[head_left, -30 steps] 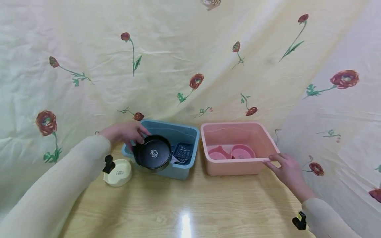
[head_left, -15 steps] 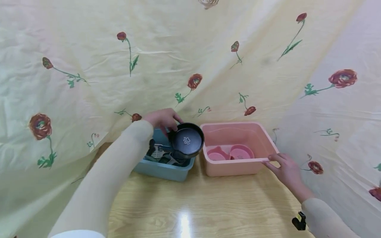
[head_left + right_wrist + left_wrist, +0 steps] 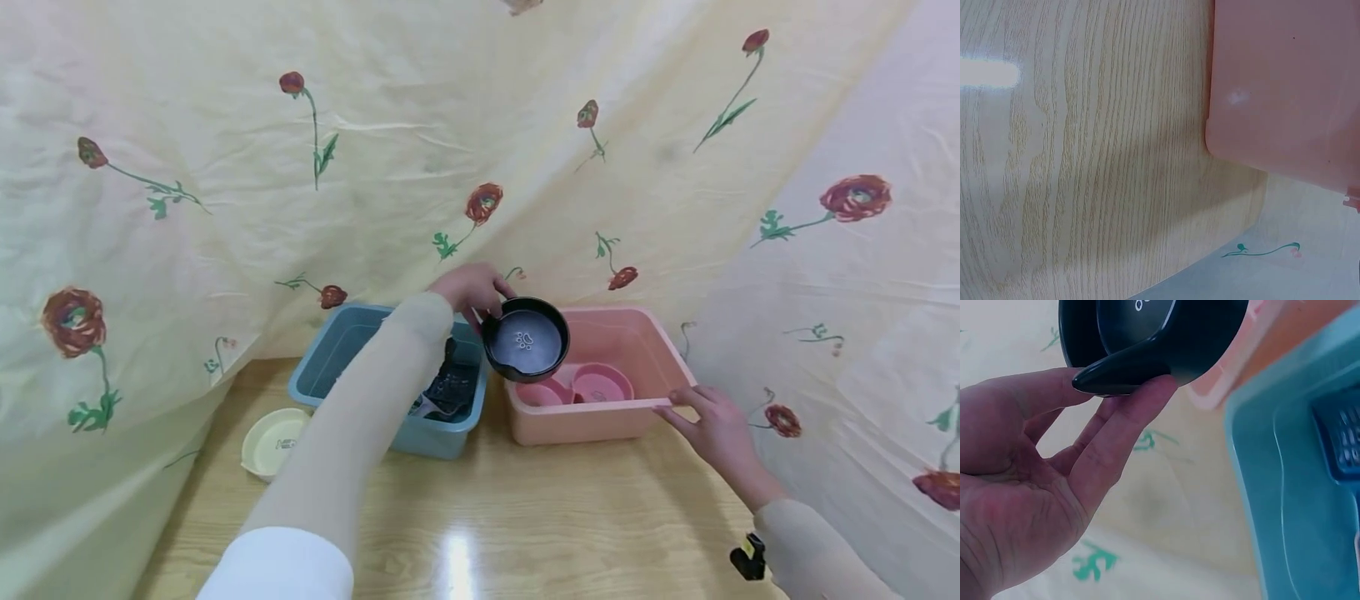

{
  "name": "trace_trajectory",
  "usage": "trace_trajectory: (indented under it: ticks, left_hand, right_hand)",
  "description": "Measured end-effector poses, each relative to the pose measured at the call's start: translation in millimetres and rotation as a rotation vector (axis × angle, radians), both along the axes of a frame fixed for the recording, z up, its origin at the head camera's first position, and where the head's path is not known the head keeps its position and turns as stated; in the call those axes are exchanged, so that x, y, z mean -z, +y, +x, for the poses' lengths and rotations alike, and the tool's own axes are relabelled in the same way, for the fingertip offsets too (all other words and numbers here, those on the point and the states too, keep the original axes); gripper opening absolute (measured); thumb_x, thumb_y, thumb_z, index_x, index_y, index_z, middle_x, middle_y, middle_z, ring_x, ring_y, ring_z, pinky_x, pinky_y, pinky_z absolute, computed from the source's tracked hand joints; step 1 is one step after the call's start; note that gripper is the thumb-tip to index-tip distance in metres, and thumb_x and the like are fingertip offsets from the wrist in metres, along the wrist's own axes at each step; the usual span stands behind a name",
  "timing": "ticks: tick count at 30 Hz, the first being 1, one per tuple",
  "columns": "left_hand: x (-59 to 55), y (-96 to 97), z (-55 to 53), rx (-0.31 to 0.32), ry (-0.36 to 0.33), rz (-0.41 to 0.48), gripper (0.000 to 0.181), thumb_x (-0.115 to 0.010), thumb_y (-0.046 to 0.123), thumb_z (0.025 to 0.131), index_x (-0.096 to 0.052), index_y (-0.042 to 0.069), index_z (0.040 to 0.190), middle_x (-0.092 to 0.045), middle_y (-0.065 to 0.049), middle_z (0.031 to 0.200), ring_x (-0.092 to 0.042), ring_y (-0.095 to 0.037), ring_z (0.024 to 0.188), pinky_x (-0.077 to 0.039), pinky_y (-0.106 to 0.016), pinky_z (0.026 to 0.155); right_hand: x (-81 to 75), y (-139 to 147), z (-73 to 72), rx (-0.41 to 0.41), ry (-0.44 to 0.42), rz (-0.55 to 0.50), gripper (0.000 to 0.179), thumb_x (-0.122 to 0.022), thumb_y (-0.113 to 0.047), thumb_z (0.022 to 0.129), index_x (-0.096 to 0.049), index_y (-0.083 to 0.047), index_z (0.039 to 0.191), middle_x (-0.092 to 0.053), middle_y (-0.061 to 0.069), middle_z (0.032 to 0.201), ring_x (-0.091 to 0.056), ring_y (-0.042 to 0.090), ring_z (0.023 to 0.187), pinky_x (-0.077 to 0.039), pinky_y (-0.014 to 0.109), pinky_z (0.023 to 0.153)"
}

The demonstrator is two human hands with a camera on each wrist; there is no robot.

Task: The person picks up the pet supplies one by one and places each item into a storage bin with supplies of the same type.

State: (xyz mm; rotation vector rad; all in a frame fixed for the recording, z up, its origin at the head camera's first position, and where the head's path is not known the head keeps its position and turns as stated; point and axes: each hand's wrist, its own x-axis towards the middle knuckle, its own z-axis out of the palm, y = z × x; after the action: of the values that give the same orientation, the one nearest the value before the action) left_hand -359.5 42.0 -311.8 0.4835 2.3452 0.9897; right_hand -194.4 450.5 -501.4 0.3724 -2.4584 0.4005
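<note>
My left hand [image 3: 474, 287] pinches the edge of a black pet bowl [image 3: 525, 342] with a white paw print inside. In the left wrist view, thumb and fingers grip a pointed lip of the bowl [image 3: 1207, 344]. The bowl is tilted towards me, raised over the left side of a pink bin [image 3: 585, 427]. Inside that bin lie a round pink bowl [image 3: 602, 383] and another pink piece [image 3: 542, 392], partly hidden by the black bowl. My right hand [image 3: 716, 437] pinches the bin's rim at its near right corner; the right wrist view shows the bin's side but not the hand.
A blue bin [image 3: 431, 437] holding dark items, including a dark slotted piece [image 3: 1344, 434], stands left of the pink one, partly behind my left arm. A cream bowl [image 3: 270, 442] rests on the wooden table [image 3: 570, 517] at the left. Floral cloth [image 3: 405, 167] hangs behind.
My left hand has carried the black bowl rightward, from over the blue bin to over the pink bin's left side. The right hand has kept its place on the rim.
</note>
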Motion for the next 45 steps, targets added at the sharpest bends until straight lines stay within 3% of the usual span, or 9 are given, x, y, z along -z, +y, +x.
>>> trace_trajectory:
  ticks: [8,14,19,27,34,37,40,43,45]
  left_hand:
    - [17.2,32.1,-13.4,0.07,0.017,-0.015,0.047,-0.064,-0.009,0.099,-0.072,0.012,0.14,-0.066,-0.015,0.128,-0.07,-0.032,0.1,-0.067,-0.04,0.07]
    - [39.0,53.4,-19.3,0.083,0.102,-0.053,0.047,-0.064,-0.009,0.099,-0.074,0.016,0.138,-0.062,-0.014,0.137,-0.071,-0.03,0.091,-0.067,-0.04,0.068]
    - [54.1,68.3,-23.7,0.092,0.164,-0.109,0.044,-0.064,-0.006,0.101,-0.075,0.017,0.137,-0.067,-0.012,0.132,-0.07,-0.029,0.094,-0.066,-0.039,0.066]
    - [66.6,77.5,-31.1,0.134,0.073,-0.095,0.042,-0.062,-0.006,0.102,-0.074,0.014,0.137,-0.069,-0.012,0.134,-0.07,-0.031,0.099,-0.066,-0.041,0.071]
    - [81.1,82.4,-37.1,0.185,0.047,-0.119,0.042,-0.063,-0.007,0.101,-0.075,0.013,0.135,-0.07,-0.01,0.132,-0.069,-0.03,0.099,-0.065,-0.041,0.075]
    - [87.9,85.8,-38.1,0.193,0.062,-0.16,0.04,-0.065,-0.005,0.101,-0.078,0.016,0.132,-0.072,-0.008,0.123,-0.069,-0.027,0.096,-0.064,-0.042,0.082]
    - [94.3,88.9,-37.7,0.226,0.103,-0.204,0.038,-0.066,-0.002,0.101,-0.078,0.019,0.131,-0.074,-0.006,0.12,-0.068,-0.024,0.092,-0.063,-0.038,0.082]
    - [99.2,90.0,-35.9,0.263,0.133,-0.23,0.039,-0.065,-0.003,0.101,-0.078,0.018,0.132,-0.074,-0.005,0.123,-0.068,-0.021,0.092,-0.062,-0.035,0.079]
    - [102.3,90.0,-34.7,0.259,0.13,-0.237,0.039,-0.065,-0.002,0.101,-0.077,0.018,0.132,-0.073,-0.005,0.125,-0.067,-0.021,0.092,-0.062,-0.034,0.079]
  right_hand:
    - [-3.6,-0.6,-0.6,-0.026,0.019,0.01,0.032,-0.097,-0.019,0.075,-0.08,-0.002,0.096,-0.077,0.013,0.088,-0.069,0.035,0.083,-0.057,0.058,0.074]
    - [-4.4,-1.6,0.6,-0.006,-0.009,-0.003,0.032,-0.098,-0.014,0.074,-0.08,-0.003,0.097,-0.077,0.012,0.089,-0.069,0.035,0.084,-0.059,0.059,0.075]
    - [-6.0,-2.7,0.7,0.009,-0.03,0.0,0.033,-0.097,-0.014,0.073,-0.08,-0.002,0.098,-0.077,0.014,0.09,-0.069,0.037,0.086,-0.059,0.06,0.077]
    - [-9.4,-1.8,0.0,-0.003,-0.023,0.006,0.033,-0.097,-0.019,0.076,-0.08,-0.002,0.098,-0.078,0.014,0.089,-0.069,0.036,0.085,-0.06,0.06,0.076]
    - [-8.7,-2.0,0.2,0.008,-0.04,0.009,0.031,-0.098,-0.017,0.075,-0.08,-0.002,0.096,-0.077,0.013,0.089,-0.068,0.036,0.085,-0.059,0.06,0.077]
    - [-6.2,-0.4,0.2,-0.006,-0.027,0.005,0.034,-0.093,-0.032,0.084,-0.081,-0.003,0.096,-0.077,0.012,0.088,-0.068,0.035,0.085,-0.058,0.059,0.077]
    - [-4.5,0.8,-0.3,-0.033,0.007,0.004,0.058,-0.073,-0.06,0.094,-0.08,-0.002,0.094,-0.077,0.012,0.086,-0.068,0.035,0.082,-0.057,0.059,0.075]
    - [-4.0,0.2,-1.7,-0.055,0.04,0.002,0.079,-0.05,-0.075,0.096,-0.08,-0.002,0.093,-0.077,0.012,0.083,-0.068,0.035,0.078,-0.055,0.058,0.073]
    - [-4.1,-0.7,-2.3,-0.06,0.043,0.002,0.081,-0.048,-0.076,0.095,-0.08,-0.002,0.093,-0.077,0.011,0.083,-0.067,0.035,0.078,-0.055,0.058,0.073]
